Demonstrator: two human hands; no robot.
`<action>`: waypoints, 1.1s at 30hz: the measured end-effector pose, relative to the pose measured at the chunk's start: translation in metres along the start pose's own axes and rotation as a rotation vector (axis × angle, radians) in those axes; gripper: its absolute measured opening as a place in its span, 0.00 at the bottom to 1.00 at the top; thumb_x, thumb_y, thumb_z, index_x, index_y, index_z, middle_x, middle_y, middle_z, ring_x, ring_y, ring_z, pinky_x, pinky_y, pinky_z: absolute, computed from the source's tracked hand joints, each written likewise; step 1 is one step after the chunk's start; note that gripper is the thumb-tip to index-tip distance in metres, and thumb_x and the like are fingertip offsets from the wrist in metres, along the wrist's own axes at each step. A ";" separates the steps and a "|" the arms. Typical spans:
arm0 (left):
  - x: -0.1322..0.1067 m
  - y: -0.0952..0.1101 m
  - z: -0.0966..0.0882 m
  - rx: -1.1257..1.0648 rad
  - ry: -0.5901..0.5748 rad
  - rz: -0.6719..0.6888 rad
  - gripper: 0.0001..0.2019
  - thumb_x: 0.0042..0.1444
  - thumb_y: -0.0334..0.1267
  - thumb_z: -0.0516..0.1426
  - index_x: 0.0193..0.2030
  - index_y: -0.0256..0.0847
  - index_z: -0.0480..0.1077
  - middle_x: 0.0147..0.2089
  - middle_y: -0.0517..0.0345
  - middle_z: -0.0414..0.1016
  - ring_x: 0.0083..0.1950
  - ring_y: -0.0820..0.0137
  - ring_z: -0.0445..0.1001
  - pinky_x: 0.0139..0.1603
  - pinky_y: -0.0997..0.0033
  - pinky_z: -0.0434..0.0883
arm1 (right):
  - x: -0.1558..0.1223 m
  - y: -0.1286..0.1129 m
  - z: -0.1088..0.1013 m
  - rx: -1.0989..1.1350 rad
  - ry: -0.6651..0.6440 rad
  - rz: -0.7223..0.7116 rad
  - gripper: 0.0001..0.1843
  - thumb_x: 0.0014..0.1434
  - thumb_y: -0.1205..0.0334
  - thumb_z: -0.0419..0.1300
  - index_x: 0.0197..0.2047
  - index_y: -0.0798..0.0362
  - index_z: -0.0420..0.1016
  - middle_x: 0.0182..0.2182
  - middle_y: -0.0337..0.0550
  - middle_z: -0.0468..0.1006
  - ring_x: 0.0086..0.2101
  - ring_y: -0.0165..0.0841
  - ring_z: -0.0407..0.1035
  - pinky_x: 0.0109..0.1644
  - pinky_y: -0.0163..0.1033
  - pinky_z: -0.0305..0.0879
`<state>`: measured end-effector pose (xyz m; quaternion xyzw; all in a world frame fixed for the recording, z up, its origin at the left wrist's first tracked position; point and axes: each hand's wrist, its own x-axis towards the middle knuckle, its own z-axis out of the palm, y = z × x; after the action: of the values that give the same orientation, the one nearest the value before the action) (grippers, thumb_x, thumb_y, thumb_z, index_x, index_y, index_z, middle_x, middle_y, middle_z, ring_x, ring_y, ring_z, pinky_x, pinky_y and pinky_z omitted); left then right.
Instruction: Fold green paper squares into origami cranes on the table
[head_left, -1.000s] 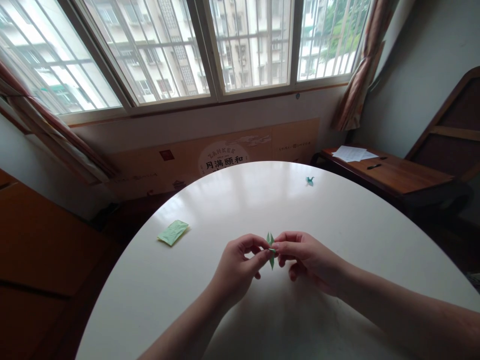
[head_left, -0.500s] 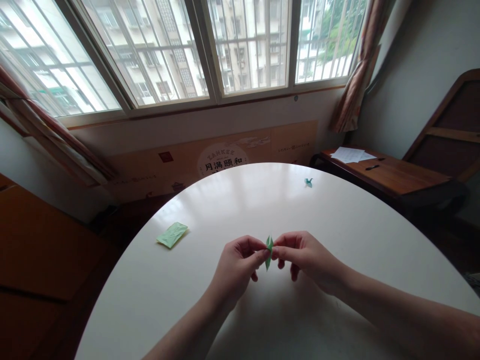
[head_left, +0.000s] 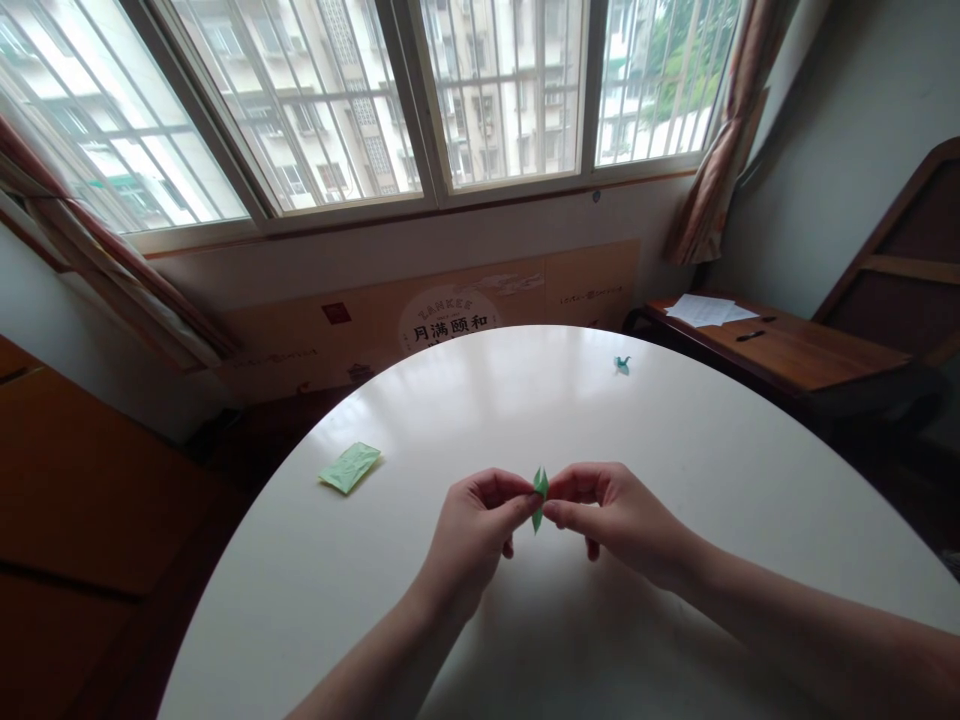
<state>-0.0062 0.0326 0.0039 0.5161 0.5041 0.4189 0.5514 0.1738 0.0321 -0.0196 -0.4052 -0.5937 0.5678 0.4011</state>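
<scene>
A small piece of folded green paper [head_left: 539, 484], narrow and pointed at top and bottom, is held up over the white table. On its left side my left hand [head_left: 480, 520] pinches it between thumb and index finger. From the right, my right hand [head_left: 607, 515] grips its other side with thumb and fingertips. The middle of the paper is partly covered by the fingers. Farther back on the table stands a small teal origami bird [head_left: 622, 365].
A flat light-green paper packet [head_left: 351, 467] lies on the round white table [head_left: 262, 580] at left. Behind the table's right edge, a wooden side table [head_left: 817, 350] bears white sheets [head_left: 705, 309] and a black pen [head_left: 750, 336]. Barred windows and curtains are beyond.
Both hands stay at the green paper; the right hand's fingers have shifted slightly, with its lower fingers more curled in. The whole view has moved a little.
</scene>
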 end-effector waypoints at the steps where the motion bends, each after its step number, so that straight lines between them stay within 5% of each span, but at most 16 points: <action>1: 0.000 0.000 0.000 -0.006 0.003 -0.003 0.10 0.45 0.40 0.68 0.29 0.34 0.78 0.24 0.57 0.73 0.22 0.77 0.62 0.18 0.80 0.60 | 0.000 0.001 0.000 -0.008 0.007 -0.009 0.15 0.57 0.49 0.68 0.38 0.54 0.82 0.31 0.43 0.78 0.30 0.33 0.71 0.21 0.30 0.66; 15: -0.001 -0.003 0.000 -0.193 -0.011 -0.083 0.12 0.42 0.36 0.70 0.26 0.37 0.71 0.22 0.64 0.69 0.19 0.81 0.58 0.17 0.81 0.56 | -0.001 -0.002 0.003 0.198 0.000 0.095 0.13 0.55 0.53 0.71 0.32 0.55 0.81 0.26 0.42 0.78 0.28 0.31 0.72 0.21 0.27 0.64; 19: 0.000 -0.004 -0.001 -0.198 -0.039 -0.101 0.13 0.43 0.37 0.71 0.33 0.37 0.74 0.25 0.62 0.72 0.21 0.80 0.61 0.18 0.82 0.55 | -0.001 -0.003 0.003 0.255 -0.031 0.118 0.12 0.55 0.54 0.71 0.34 0.55 0.81 0.27 0.42 0.78 0.29 0.31 0.72 0.21 0.27 0.63; 22: 0.001 -0.004 -0.002 -0.124 -0.087 -0.061 0.16 0.46 0.40 0.70 0.42 0.36 0.78 0.29 0.58 0.76 0.23 0.78 0.63 0.19 0.81 0.59 | 0.000 -0.001 0.002 0.243 -0.026 0.082 0.11 0.57 0.54 0.70 0.35 0.54 0.81 0.27 0.42 0.78 0.30 0.32 0.72 0.22 0.27 0.64; 27: 0.003 -0.004 -0.004 0.078 -0.107 0.090 0.14 0.52 0.44 0.67 0.36 0.34 0.81 0.27 0.55 0.76 0.25 0.75 0.65 0.19 0.80 0.62 | 0.000 0.004 -0.001 0.159 0.020 -0.020 0.11 0.58 0.54 0.70 0.38 0.53 0.82 0.27 0.41 0.77 0.28 0.30 0.69 0.24 0.30 0.66; 33: 0.002 -0.002 -0.002 0.034 -0.075 0.063 0.11 0.51 0.42 0.67 0.34 0.35 0.80 0.26 0.55 0.77 0.23 0.74 0.69 0.19 0.79 0.66 | 0.000 0.005 0.000 0.042 0.072 -0.086 0.11 0.59 0.52 0.68 0.38 0.51 0.82 0.29 0.41 0.78 0.29 0.32 0.71 0.24 0.31 0.67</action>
<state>-0.0085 0.0343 0.0019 0.5564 0.4734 0.4079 0.5476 0.1742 0.0322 -0.0247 -0.3910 -0.5835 0.5475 0.4549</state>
